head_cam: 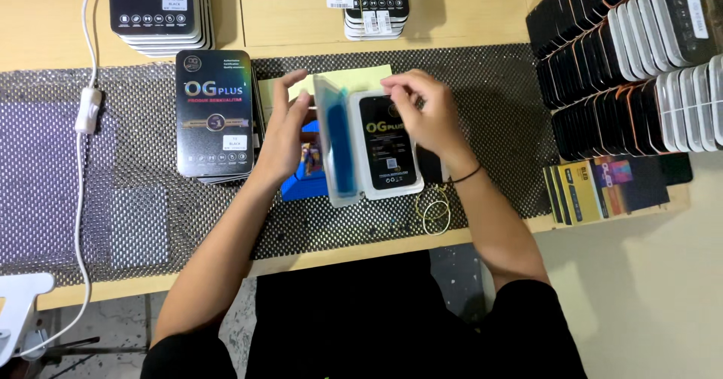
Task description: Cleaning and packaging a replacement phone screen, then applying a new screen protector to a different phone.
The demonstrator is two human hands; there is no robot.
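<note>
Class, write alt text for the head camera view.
Two bare hands, left hand and right hand, hold open a clear plastic case over a black mesh mat. Stacks of black boxes lie beside them.

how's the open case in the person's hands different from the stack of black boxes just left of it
The open case is hinged apart, showing a pale clear lid and a white tray; the stack of black boxes is shut. The case sits between the left hand and right hand; no hand holds the stack, which lies flat on the mesh mat. The case is single; the boxes are piled. Both show dark rectangular printed fronts.
</note>
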